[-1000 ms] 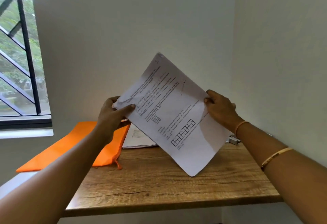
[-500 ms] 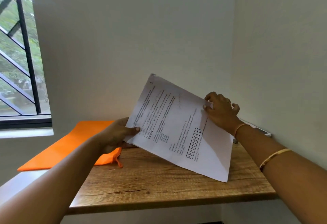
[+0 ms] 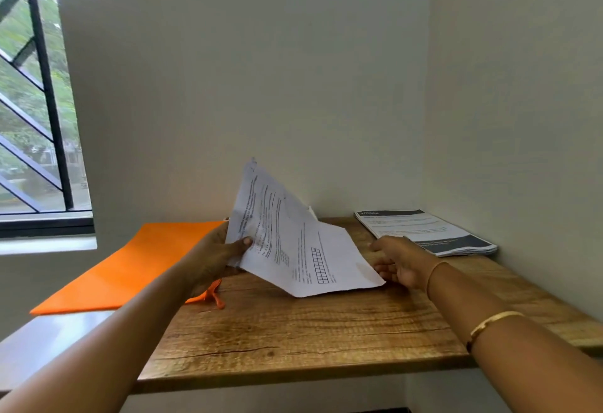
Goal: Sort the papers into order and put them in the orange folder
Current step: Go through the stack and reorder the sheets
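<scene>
In the middle of the frame, the left hand grips the papers, thumb on top; their print is too small to read. The right hand has loose fingers beside their lower corner. The orange folder lies at the left of the table. On the right, a paper stack says "KITCHEN".

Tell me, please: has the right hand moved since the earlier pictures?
Yes. The right hand has dropped from the printed sheet's upper edge towards the wooden table, now low beside the sheet's right corner, open.

Bare left hand and forearm; right hand with a thin wrist band, gold bangle higher up.
</scene>
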A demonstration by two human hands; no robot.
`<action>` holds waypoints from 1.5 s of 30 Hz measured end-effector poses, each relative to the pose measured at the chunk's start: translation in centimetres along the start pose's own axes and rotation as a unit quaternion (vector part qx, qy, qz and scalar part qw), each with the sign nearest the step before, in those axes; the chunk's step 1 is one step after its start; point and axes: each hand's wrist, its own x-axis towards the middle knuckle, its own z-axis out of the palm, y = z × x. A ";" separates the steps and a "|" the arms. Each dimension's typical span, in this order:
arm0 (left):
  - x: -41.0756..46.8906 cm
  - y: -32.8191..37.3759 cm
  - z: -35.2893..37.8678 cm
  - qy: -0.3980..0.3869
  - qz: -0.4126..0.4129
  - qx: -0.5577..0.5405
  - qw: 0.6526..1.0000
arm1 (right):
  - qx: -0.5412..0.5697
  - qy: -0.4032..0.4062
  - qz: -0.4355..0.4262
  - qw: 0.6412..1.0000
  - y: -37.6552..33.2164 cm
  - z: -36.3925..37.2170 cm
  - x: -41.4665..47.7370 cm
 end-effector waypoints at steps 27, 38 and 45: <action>0.4 2.6 0.2 0.068 0.072 0.189 0.977 | 0.070 0.156 -0.207 0.963 -1.1 -1.0 1.0; 0.6 -2.8 -0.5 0.103 -0.019 0.301 0.948 | -0.119 0.118 -0.292 0.942 2.2 -2.3 -0.2; 0.9 -2.4 -0.7 0.083 -0.023 0.311 0.947 | -0.116 0.145 -0.271 0.944 1.9 -1.9 0.8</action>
